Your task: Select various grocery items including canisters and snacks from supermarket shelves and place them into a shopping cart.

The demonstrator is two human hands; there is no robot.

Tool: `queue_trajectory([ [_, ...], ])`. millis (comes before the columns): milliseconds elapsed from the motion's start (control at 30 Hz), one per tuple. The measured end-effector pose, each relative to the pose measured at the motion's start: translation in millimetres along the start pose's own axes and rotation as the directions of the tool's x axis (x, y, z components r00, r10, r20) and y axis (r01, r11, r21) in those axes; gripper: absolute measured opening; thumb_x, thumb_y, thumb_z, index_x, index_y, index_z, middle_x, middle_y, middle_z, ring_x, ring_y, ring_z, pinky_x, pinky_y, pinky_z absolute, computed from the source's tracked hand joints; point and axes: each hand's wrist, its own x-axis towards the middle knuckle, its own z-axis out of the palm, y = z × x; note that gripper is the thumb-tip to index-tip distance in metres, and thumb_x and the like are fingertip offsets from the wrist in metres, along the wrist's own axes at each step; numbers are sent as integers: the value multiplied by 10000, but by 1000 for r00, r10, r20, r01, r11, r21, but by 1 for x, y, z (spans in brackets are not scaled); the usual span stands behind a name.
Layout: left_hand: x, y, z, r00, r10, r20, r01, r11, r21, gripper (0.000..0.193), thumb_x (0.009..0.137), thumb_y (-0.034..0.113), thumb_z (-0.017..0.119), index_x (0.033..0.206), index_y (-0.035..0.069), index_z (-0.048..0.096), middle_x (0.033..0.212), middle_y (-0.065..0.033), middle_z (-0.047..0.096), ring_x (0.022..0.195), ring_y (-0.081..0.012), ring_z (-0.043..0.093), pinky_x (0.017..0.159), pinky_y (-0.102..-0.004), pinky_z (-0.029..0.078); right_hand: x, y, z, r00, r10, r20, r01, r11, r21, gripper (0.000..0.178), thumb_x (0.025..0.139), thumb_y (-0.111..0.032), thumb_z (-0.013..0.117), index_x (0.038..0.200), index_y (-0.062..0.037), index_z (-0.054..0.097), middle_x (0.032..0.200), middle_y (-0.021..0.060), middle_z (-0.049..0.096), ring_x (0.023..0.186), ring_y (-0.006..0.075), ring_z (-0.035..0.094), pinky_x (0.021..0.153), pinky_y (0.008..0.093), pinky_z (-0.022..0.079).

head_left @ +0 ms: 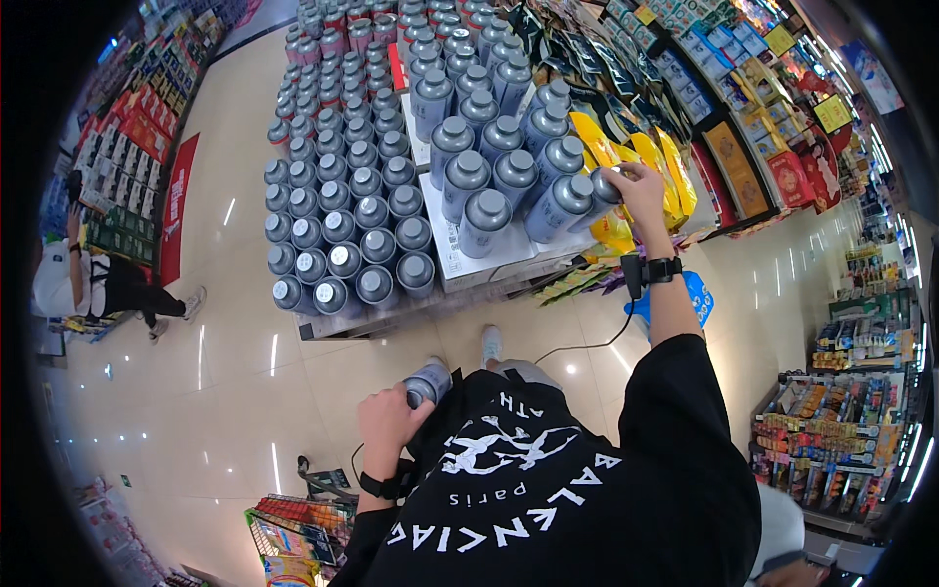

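My left hand (384, 423) is closed around a grey aerosol-type can (428, 383), low and close to my body, in front of the display. At the display's right edge, my right hand (641, 196) grips another capped grey can (603, 192) near its top. This can stands beside a row of like cans (561, 205) on a raised white board (460, 266). More upright grey cans (337, 223) fill the lower level to the left in close rows. Bright yellow packets (675, 176) lie just behind and right of my right hand.
A cable (587, 347) hangs from my right wrist. Dark pouches (597, 73) lie at the back right. On the left a person (73, 279) stands by a shelf. A shopping cart (293, 528) is at lower left, and a snack rack (822, 430) at right.
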Motion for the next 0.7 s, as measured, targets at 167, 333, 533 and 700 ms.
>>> queue_trajectory([
  [167, 22, 29, -5, 1000, 24, 13, -25, 999, 42, 489, 749, 507, 668, 801, 24, 712, 681, -203, 672, 653, -379, 669, 616, -472, 522, 0, -5, -3, 977, 97, 191, -141, 962, 235, 510, 779, -367, 856, 1034, 56, 731, 660, 10, 602, 536, 79, 557, 487, 243, 416],
  [333, 41, 53, -9, 999, 33, 0, -33, 996, 84, 480, 750, 503, 675, 786, 25, 706, 679, -208, 669, 648, -385, 667, 615, -478, 521, 0, 12, -7, 988, -73, 136, 60, 993, 97, 490, 806, -398, 824, 1047, 19, 733, 653, 27, 590, 579, 113, 548, 542, 280, 422],
  [533, 61, 79, -22, 986, 169, 4, -169, 979, 117, 499, 774, 534, 678, 754, 35, 686, 655, -180, 668, 615, -369, 669, 572, -454, 517, -59, -21, -16, 918, -172, -358, 253, 948, 191, 235, 833, -202, 799, 947, -17, 711, 682, 51, 565, 563, 140, 492, 523, 298, 398],
  [700, 91, 115, -48, 959, 281, 29, -282, 949, 139, 509, 776, 538, 690, 741, 29, 685, 640, -181, 659, 577, -355, 659, 554, -443, 518, -152, -46, 9, 627, -686, 370, 595, 728, 341, 574, 705, -270, 859, 1214, -87, 667, 1089, 116, 684, 974, 283, 667, 862, 399, 540],
])
